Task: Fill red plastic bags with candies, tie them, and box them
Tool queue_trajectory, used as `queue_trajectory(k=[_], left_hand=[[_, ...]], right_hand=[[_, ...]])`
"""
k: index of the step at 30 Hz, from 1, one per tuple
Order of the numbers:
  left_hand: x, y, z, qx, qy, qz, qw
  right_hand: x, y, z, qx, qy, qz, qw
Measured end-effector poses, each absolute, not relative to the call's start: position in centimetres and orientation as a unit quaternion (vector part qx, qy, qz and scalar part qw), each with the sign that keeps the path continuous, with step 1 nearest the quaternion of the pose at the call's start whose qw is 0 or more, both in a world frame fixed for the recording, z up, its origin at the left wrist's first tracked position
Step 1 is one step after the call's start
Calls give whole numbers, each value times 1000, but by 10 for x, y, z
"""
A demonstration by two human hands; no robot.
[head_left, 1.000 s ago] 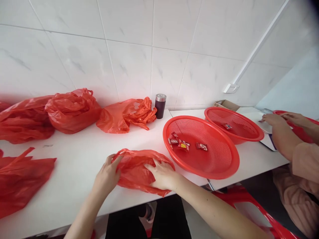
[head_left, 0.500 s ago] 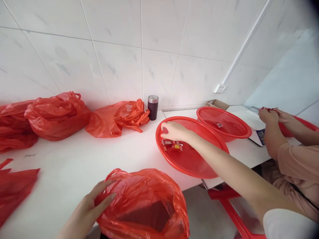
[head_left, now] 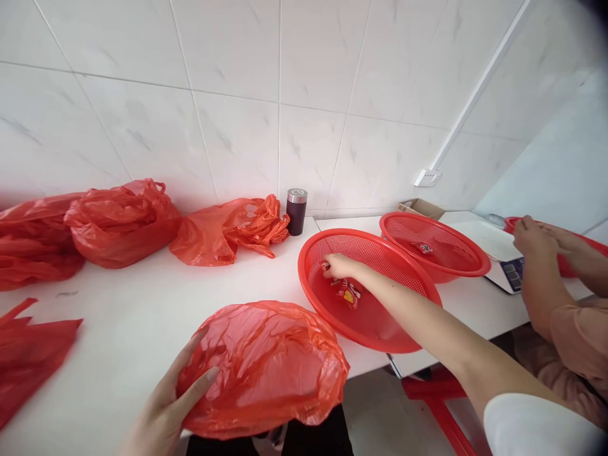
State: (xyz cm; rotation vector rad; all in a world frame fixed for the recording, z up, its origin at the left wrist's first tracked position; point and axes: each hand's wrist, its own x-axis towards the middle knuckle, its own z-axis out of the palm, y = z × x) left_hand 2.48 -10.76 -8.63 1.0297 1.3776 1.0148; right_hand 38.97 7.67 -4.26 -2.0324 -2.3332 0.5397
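My left hand (head_left: pixel 173 386) grips the left edge of a red plastic bag (head_left: pixel 266 373), with the thumb inside its mouth and the fingers outside. The bag hangs at the table's front edge, its mouth spread wide. My right hand (head_left: pixel 339 266) reaches into a red perforated plastic basket (head_left: pixel 375 316), fingers pinched at the left inner wall around a small wrapped packet (head_left: pixel 325 265). Just below that hand, a few red and yellow snack packets (head_left: pixel 349 294) lie on the basket's floor.
Crumpled red bags (head_left: pixel 123 221) line the wall on the left, near a dark tumbler (head_left: pixel 297 212). Behind my basket stands a second red basket (head_left: pixel 441 244), beside a scale (head_left: pixel 510 272). A co-worker's hands (head_left: pixel 546 237) are at the far right; a red stool (head_left: pixel 441 405) stands below.
My right hand has gone from open fingers at the basket's rim to a pinch lower inside, on a packet. The held bag has risen slightly and tipped, its mouth facing me more.
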Motion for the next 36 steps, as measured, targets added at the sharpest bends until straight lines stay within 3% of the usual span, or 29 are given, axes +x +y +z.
queue_trajectory(k=[5, 8, 11, 15, 17, 21, 24, 26, 31, 36], left_hand=[[32, -102, -84, 413, 577, 446, 546], [43, -98, -83, 437, 558, 449, 544], [54, -93, -82, 446, 549, 448, 547], [62, -91, -79, 435, 541, 456, 557], [62, -92, -77, 431, 547, 459, 551], [58, -93, -79, 460, 581, 447, 500], [53, -93, -83, 501, 597, 438, 449], [50, -94, -86, 523, 611, 426, 414], [42, -101, -87, 567, 616, 418, 353], [36, -108, -88, 564, 622, 418, 348]], right_hand=[[379, 55, 12, -614, -750, 216, 119], [339, 24, 38, -513, -773, 330, 175], [291, -7, 36, -428, -801, 400, 120], [248, -25, 5, -436, -859, 268, 29], [240, -23, -4, -430, -864, 263, -6], [244, -14, 5, -432, -850, 298, 42], [269, -5, 20, -472, -824, 289, 121], [299, 3, 25, -517, -812, 242, 121], [405, 15, 4, -719, -669, 174, -66], [463, 1, -28, -755, -595, 264, -86]])
